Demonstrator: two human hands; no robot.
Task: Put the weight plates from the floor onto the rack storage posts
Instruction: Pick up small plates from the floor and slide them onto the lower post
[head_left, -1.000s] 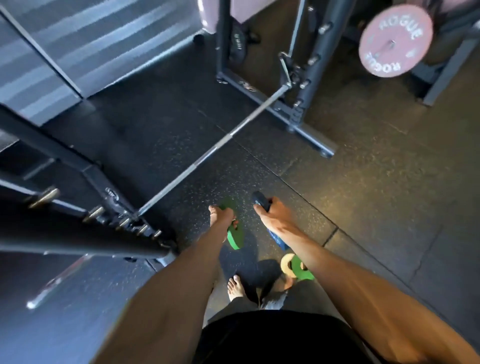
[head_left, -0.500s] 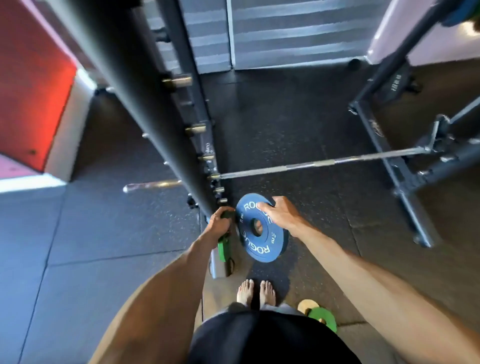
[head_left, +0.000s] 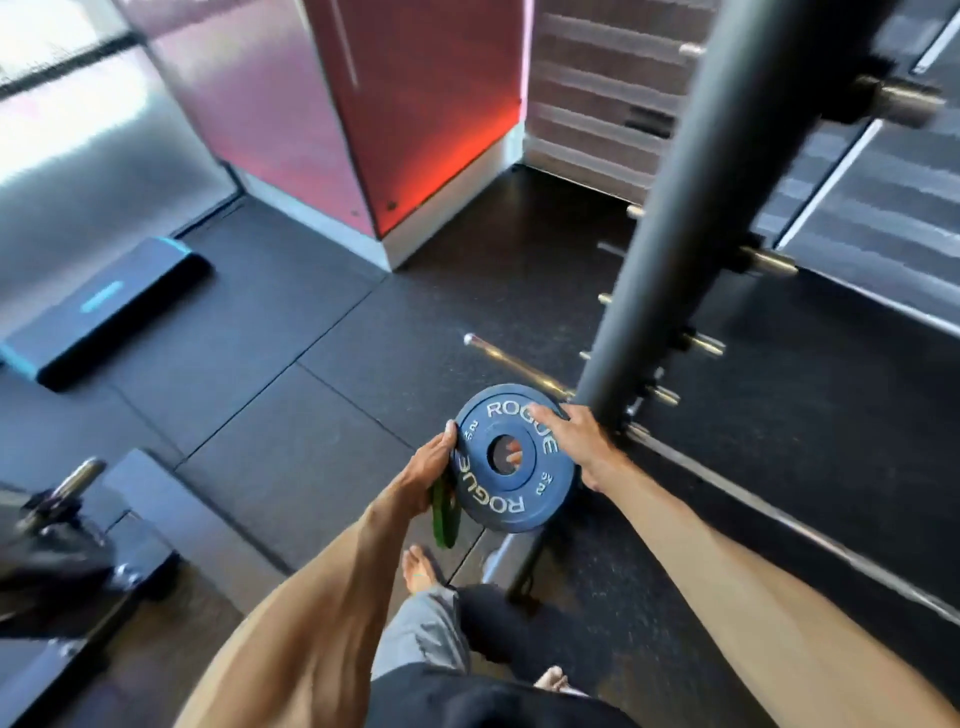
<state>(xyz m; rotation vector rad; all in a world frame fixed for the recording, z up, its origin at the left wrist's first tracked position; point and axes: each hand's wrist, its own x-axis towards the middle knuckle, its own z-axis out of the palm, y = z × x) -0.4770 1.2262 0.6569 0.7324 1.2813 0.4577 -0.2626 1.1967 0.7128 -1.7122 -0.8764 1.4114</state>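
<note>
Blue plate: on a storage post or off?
Off. The left hand and right hand hold the blue plate beside the rack upright; no post fills its centre hole.

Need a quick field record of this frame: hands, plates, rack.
left hand: grips green plate, thumb against rim of blue plate
right hand: grips blue plate at its upper right rim
blue plate: off the floor, face toward camera, beside rack upright
green plate: edge-on, hanging below left hand
storage posts: several bare on the upright
task state: neither plate on a post yet
</note>
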